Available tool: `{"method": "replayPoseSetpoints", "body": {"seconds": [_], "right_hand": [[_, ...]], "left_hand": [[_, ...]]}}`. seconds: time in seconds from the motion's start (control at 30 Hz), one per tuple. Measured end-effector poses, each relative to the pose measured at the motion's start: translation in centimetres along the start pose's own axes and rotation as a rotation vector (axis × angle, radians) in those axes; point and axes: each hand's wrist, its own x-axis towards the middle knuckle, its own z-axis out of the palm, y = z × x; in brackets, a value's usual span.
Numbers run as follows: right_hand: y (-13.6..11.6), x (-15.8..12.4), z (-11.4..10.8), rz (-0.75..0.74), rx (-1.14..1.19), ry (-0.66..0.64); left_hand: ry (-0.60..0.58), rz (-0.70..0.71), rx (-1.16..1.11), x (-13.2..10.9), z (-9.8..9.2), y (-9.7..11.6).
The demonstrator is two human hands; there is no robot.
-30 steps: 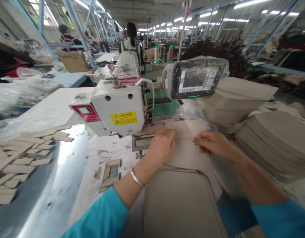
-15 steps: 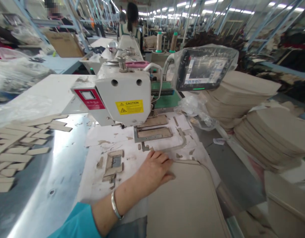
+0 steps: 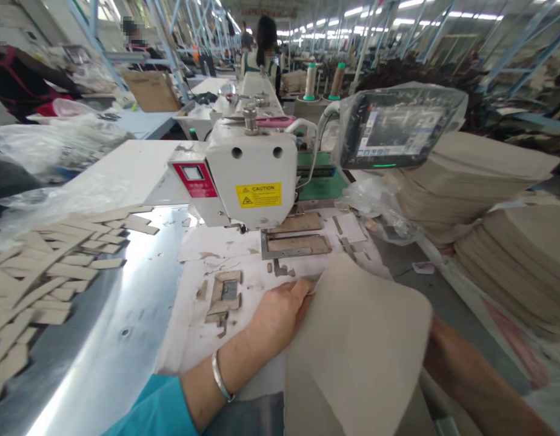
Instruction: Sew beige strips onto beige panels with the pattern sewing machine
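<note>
A beige fabric panel (image 3: 375,327) with rounded corners is raised and tilted in front of the sewing machine (image 3: 257,172). My left hand (image 3: 282,312), with a silver bangle at its wrist, pinches the panel's left edge. At the right edge my right hand (image 3: 441,348) grips the same panel; its fingers are mostly hidden behind the cloth. Beneath lies more beige material (image 3: 302,375) on white paper (image 3: 180,333). Just beyond the hands is a metal clamp frame (image 3: 264,245) under the machine head. A small beige-edged frame (image 3: 216,300) sits left of my left hand.
Many beige strips (image 3: 57,272) lie on the metal table (image 3: 125,351) at left. Stacked beige panels (image 3: 525,254) stand at right, near a plastic-wrapped control screen (image 3: 398,130) and crumpled plastic (image 3: 375,200). Other people (image 3: 264,54) are farther back.
My right hand has come into view at the right. The panel that lay flat under my left hand is now lifted and angled, and my left fingers have closed on its edge.
</note>
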Motion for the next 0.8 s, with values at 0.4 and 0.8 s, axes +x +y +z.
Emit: {"method": "replayPoseSetpoints", "body": {"seconds": [0.4,0.8], "right_hand": [[-1.2,9.3,-3.5,-0.013,0.029,0.249],[-9.0,16.1,2.7,-0.258,-0.639,0.330]], "left_hand": [[0.078,0.218,0.373,0.0,1.4,1.0],[0.014,-0.033,0.470,-1.6,1.1,-0.7]]}}
